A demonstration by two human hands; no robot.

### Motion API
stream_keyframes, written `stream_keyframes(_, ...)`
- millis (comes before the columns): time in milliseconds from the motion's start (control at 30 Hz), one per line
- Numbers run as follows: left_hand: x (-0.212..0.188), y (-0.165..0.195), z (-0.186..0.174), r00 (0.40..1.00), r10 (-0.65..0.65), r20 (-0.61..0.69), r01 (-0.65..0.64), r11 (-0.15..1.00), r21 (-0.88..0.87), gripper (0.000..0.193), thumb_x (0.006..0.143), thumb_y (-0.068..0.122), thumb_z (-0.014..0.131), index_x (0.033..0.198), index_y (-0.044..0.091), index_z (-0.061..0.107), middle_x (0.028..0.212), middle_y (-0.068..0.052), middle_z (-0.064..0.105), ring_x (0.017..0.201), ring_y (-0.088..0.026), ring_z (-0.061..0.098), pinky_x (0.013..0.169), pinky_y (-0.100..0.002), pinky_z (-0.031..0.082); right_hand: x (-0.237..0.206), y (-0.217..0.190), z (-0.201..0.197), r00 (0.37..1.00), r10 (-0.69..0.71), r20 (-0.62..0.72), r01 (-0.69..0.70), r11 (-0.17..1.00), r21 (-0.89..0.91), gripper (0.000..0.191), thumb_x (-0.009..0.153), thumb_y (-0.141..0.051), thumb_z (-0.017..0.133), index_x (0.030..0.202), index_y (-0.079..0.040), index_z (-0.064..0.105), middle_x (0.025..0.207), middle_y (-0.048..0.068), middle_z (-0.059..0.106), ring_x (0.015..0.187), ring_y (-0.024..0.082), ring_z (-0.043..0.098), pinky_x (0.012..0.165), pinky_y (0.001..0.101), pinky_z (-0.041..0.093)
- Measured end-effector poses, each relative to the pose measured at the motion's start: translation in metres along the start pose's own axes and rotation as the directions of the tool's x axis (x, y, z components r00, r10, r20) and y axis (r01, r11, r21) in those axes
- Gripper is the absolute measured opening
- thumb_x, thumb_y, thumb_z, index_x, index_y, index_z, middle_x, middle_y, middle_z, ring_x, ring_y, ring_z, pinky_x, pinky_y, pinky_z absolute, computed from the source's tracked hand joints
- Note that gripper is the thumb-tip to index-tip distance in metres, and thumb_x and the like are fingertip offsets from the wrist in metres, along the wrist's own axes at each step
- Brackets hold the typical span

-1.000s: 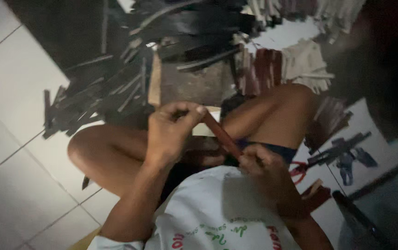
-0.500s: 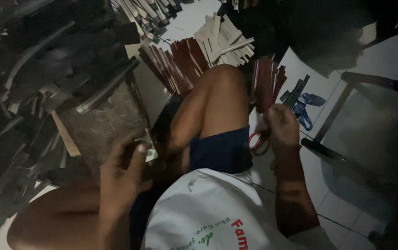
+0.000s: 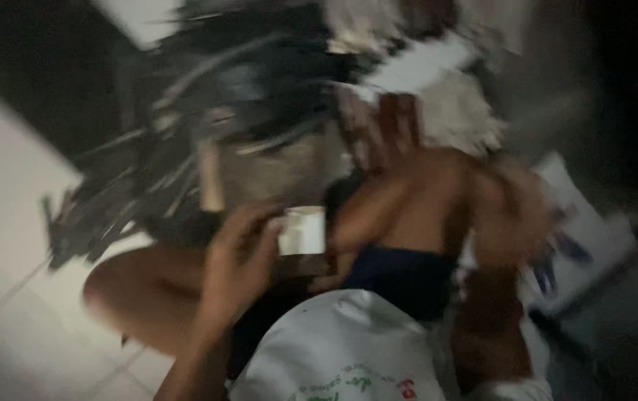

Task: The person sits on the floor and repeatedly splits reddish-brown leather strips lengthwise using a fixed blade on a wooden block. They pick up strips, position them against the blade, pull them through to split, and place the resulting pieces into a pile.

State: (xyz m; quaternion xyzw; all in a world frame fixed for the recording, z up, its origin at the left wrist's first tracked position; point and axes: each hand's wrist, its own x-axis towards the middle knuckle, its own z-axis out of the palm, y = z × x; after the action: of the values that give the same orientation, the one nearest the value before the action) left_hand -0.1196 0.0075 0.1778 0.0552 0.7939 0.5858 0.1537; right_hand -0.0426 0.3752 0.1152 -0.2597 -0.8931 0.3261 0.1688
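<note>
The view is heavily blurred by motion. My left hand (image 3: pixel 241 256) is raised in front of my lap, fingers closed on a small pale, boxy object (image 3: pixel 302 230). My right hand (image 3: pixel 515 215) is smeared by blur over my right knee; what it holds cannot be made out. I sit cross-legged on a tiled floor, knees (image 3: pixel 408 204) bare, in dark shorts and a white shirt (image 3: pixel 341 345).
A big heap of dark strips (image 3: pixel 185 148) lies on the floor ahead and to the left. Reddish-brown strips (image 3: pixel 382 126) and pale strips (image 3: pixel 460 111) lie beyond my knee. White floor tiles (image 3: pixel 7 193) spread to the left. Blue-handled tools (image 3: pixel 556 260) lie at the right.
The camera swung back left. My right hand, which was out by the red strips and tools, has come back over my knee. My left hand stays near my lap with the pale object.
</note>
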Motion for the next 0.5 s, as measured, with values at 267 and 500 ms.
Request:
stream_keyframes(267,0.028,-0.025,-0.036,0.887,0.367,-0.281,-0.248,0.891,0.381,0.024,0.097,0.004,0.069,0.121,0.000,0.066,0.114,-0.017,0.064,0.106,-0.035,0.066,0.091,-0.043,0.056,0.031,-0.084,0.106,0.979,-0.155,0.136,0.138,0.983,0.123,0.039,0.111,-0.037,0.058,0.132,-0.005,0.063,0.127,0.018,0.067,0.117,0.032,0.064,0.103,0.0433,0.050)
stream_keyframes(500,0.061,-0.037,-0.043,0.857,0.456,-0.241,-0.218,0.744,0.632,0.039,0.095,0.014,0.074,0.131,0.002,0.065,0.118,-0.017,0.057,0.108,-0.034,0.064,0.090,-0.042,0.056,0.038,-0.099,0.118,0.949,-0.151,0.275,0.113,0.982,0.149,0.038,0.110,-0.036,0.059,0.134,-0.006,0.061,0.126,0.016,0.066,0.115,0.030,0.064,0.102,0.0422,0.050)
